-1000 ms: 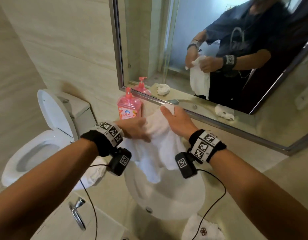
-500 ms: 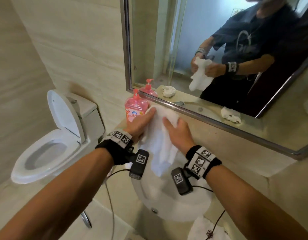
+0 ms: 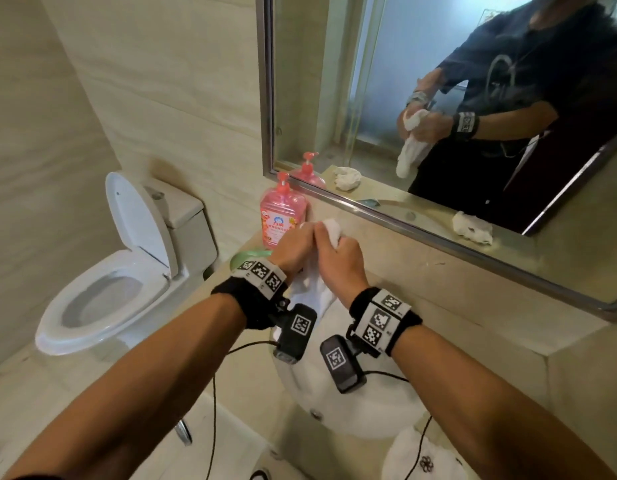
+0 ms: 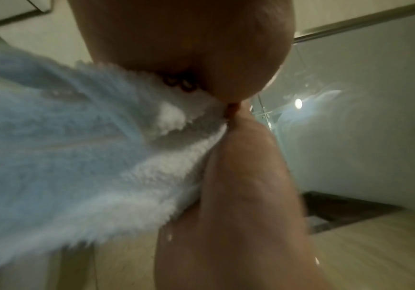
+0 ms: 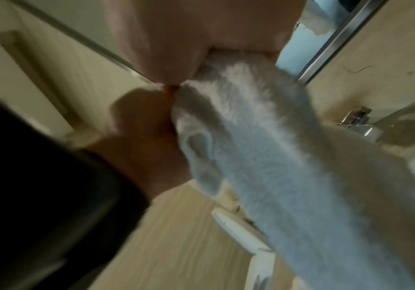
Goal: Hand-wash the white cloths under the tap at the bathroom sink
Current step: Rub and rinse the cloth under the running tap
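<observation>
Both hands hold one white cloth (image 3: 331,229) above the white sink basin (image 3: 355,414). My left hand (image 3: 295,245) and right hand (image 3: 336,256) are pressed side by side, fingers curled round the bunched top of the cloth. Its tail hangs down between the wrists toward the basin. The wrist views show the fluffy cloth (image 4: 77,149) (image 5: 288,157) running out of each fist. A second white cloth (image 3: 421,457) with a dark flower mark lies on the counter at the basin's near edge. The tap (image 5: 357,120) shows only in the right wrist view.
A pink pump soap bottle (image 3: 283,216) stands at the wall just left of my hands, with a green dish (image 3: 246,259) beside it. A toilet (image 3: 102,292) with its lid up is at the left. The mirror (image 3: 438,98) hangs right behind the counter.
The cloth was spread wide between my hands. My hands have since come together and bunched it into a tight roll, held higher, nearer the mirror.
</observation>
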`<state>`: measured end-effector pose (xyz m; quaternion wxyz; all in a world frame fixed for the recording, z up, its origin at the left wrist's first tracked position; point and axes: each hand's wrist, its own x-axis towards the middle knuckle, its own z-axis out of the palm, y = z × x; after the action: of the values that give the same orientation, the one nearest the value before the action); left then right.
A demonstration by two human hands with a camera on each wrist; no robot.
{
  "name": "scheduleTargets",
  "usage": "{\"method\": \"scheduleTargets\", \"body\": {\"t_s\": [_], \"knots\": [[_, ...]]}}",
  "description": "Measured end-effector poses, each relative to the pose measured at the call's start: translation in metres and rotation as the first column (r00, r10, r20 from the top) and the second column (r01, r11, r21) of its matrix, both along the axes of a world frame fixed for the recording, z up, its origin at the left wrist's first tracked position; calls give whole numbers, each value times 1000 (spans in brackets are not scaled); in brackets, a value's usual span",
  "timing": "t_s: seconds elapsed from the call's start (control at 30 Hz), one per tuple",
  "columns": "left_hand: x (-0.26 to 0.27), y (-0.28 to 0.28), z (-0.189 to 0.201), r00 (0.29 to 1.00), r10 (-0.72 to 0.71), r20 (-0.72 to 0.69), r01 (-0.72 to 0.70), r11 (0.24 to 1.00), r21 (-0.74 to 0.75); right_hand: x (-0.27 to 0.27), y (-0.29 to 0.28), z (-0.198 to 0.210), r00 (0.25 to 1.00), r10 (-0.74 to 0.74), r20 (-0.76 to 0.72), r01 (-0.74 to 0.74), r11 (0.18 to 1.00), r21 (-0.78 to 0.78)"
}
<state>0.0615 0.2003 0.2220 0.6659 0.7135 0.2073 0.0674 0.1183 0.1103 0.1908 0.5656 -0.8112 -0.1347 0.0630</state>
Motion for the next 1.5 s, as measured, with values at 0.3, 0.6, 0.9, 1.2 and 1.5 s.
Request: {"method": "scheduleTargets", "body": {"t_s": [0.3, 0.6, 0.9, 1.2, 1.5], "knots": [[-11, 43, 6, 875, -370, -312, 476, 777, 413, 31, -48, 11, 956, 277, 99, -241, 930, -278], [-36, 79, -20, 875, -408, -260, 481, 794, 371, 50, -93, 4, 812, 565, -147, -534, 617, -578], [-7, 13, -3, 997, -41, 58, 53, 971, -235, -6, -20, -13, 986, 143, -88, -132, 984, 116], [3, -7, -8, 989, -104, -104, 112, 991, 74, 14, -3, -6, 979, -119, -168, 137, 986, 99], [-4, 5, -18, 989, -132, -70, 127, 989, -70, 14, -8, -13, 991, 18, -130, -16, 1000, 20]]}}
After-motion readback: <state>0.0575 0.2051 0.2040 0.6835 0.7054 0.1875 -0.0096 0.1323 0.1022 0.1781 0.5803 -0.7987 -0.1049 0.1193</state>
